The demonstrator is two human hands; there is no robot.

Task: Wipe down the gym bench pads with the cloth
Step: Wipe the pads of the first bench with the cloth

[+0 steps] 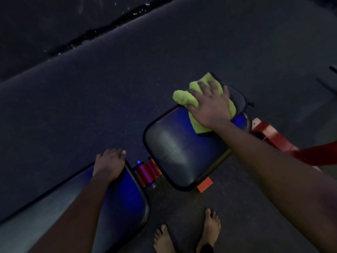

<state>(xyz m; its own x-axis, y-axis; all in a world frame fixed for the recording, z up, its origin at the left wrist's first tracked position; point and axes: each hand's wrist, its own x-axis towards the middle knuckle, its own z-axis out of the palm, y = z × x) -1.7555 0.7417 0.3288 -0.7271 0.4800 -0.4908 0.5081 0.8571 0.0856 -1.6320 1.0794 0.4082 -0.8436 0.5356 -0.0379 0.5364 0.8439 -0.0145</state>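
Observation:
A gym bench with dark blue pads runs from lower left to upper right. On the far end of the seat pad lies a crumpled yellow-green cloth. My right hand lies flat on the cloth with fingers spread, pressing it onto the pad. The long back pad sits at the lower left. My left hand rests on that pad's far corner, fingers bent over the edge.
Red frame parts show in the gap between the pads, and a red frame foot juts out at the right. Dark speckled rubber flooring surrounds the bench. My bare feet stand just in front of it.

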